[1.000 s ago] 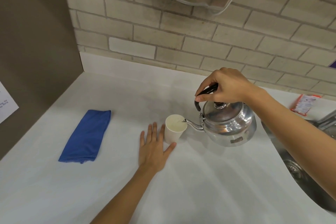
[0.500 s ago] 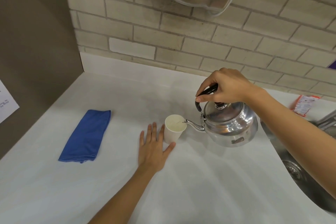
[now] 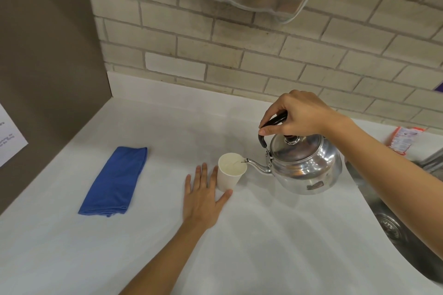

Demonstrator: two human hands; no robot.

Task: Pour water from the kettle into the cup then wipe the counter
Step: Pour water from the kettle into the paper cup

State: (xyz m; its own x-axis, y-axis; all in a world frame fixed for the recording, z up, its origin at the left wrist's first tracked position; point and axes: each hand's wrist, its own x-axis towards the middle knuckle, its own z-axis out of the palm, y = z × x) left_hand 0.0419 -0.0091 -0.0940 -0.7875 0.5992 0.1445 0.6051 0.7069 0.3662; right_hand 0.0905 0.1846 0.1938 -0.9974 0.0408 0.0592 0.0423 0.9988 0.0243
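I am in the pouring step. My right hand (image 3: 297,112) is closed round the black handle of the kettle (image 3: 304,165), which hangs tipped above the counter (image 3: 263,246) toward its right edge, by the sink (image 3: 393,227). The spout (image 3: 256,165) reaches just over the rim of the cup (image 3: 230,172), and a thin stream seems to run into it. The cup stands upright near the middle of the counter. My left hand (image 3: 203,196) lies flat and spread on the counter, grasping nothing, with forefinger and thumb against the cup's base to steady it. How full the cup is I cannot tell.

Next, I judge, I must level the kettle before the cup brims, set it down clear of the cup, then reach for the folded blue cloth (image 3: 115,182) lying toward the left edge and wipe.
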